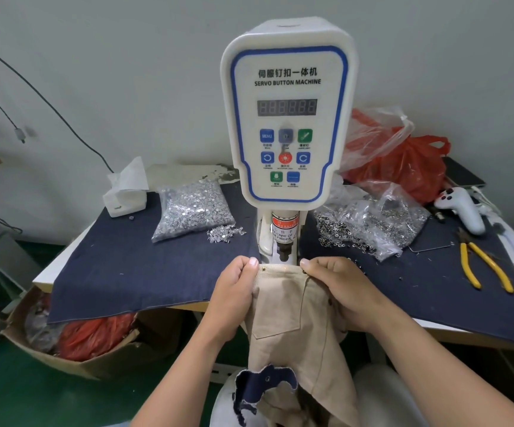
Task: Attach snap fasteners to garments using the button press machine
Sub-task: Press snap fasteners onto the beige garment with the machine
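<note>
Beige garment (289, 306) edge is pinched by our left hand (234, 298) and right hand (338, 289); we should keep it taut, centred under the press (284, 251), fingertips clear.

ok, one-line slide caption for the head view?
Both hands, left and right, pinch a beige garment's top edge just below the servo button machine's press head.

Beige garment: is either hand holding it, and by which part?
Both. The left hand and right hand pinch the beige garment at its top edge, one at each end.
</note>
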Tool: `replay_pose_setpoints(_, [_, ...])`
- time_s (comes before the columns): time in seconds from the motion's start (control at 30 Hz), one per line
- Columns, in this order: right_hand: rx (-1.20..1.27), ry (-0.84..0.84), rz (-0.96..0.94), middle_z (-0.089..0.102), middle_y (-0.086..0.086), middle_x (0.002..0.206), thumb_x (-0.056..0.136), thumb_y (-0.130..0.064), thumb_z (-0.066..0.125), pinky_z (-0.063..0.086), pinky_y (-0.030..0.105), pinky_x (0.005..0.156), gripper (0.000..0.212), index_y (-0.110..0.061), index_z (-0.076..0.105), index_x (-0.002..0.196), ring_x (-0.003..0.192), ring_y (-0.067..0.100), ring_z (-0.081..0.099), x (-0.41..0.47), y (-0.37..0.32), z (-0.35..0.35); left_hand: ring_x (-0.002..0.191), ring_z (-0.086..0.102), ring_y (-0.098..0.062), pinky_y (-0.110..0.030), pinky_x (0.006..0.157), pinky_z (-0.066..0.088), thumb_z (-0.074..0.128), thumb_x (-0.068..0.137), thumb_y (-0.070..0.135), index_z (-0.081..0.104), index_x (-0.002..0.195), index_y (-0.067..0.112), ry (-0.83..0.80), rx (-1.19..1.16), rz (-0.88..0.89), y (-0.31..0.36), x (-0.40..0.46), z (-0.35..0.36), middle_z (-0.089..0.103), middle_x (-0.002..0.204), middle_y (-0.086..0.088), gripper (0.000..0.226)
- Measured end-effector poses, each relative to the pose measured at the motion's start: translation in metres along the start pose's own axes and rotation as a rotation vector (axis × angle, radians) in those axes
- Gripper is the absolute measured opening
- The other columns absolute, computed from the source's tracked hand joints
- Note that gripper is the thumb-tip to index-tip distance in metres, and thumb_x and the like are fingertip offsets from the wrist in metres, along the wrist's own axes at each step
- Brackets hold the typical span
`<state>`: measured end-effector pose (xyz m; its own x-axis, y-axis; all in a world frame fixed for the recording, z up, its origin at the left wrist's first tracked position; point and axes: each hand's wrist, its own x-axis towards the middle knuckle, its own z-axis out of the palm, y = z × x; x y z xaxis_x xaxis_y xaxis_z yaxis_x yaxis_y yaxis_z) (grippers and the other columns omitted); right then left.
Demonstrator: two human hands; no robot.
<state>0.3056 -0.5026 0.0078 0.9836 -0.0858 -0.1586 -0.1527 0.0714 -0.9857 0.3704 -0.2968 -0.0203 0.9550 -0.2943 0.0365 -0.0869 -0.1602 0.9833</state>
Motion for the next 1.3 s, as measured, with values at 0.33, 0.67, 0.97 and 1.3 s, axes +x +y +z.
replay_pose_setpoints(0.33, [0.015,0.019,0.061,0.054,0.007,0.066,0.096,-0.032,0.069,0.038,0.035,0.07,0.039,-0.017,0.062,0.061,0.064,0.018,0.049,0.002,-0.001,-0.001,0.069,0.05,-0.003,-0.032,0.07,0.042,0.053,0.094,0.058,0.057,0.069,0.037,-0.035,-0.03,-0.031,0.0,0.002,0.0,0.054,0.071,0.016,0.033])
replay_pose_setpoints(0.67, [-0.023,0.014,0.041,0.049,0.007,0.069,0.09,-0.04,0.071,0.035,0.036,0.071,0.036,-0.013,0.061,0.068,0.069,0.021,0.045,0.002,-0.002,-0.001,0.066,0.048,-0.001,-0.032,0.069,0.041,0.053,0.095,0.052,0.058,0.067,0.037,-0.028,-0.024,-0.045,-0.001,0.003,0.0,0.053,0.069,0.018,0.032])
replay_pose_setpoints(0.97, [-0.032,-0.005,0.041,0.049,0.008,0.07,0.083,-0.047,0.072,0.036,0.033,0.065,0.039,-0.01,0.063,0.075,0.066,0.021,0.045,0.003,0.002,-0.003,0.068,0.048,-0.003,-0.034,0.071,0.041,0.052,0.096,0.052,0.056,0.067,0.037,-0.022,-0.01,-0.056,0.0,0.003,0.0,0.053,0.07,0.018,0.033])
replay_pose_setpoints(1.3, [-0.032,-0.005,-0.002,0.048,0.008,0.072,0.086,-0.047,0.072,0.037,0.034,0.066,0.038,-0.012,0.061,0.074,0.068,0.021,0.044,-0.001,0.0,-0.002,0.07,0.05,-0.006,-0.033,0.071,0.042,0.054,0.096,0.053,0.058,0.067,0.036,-0.061,-0.07,-0.056,0.01,-0.003,-0.001,0.056,0.071,0.013,0.033])
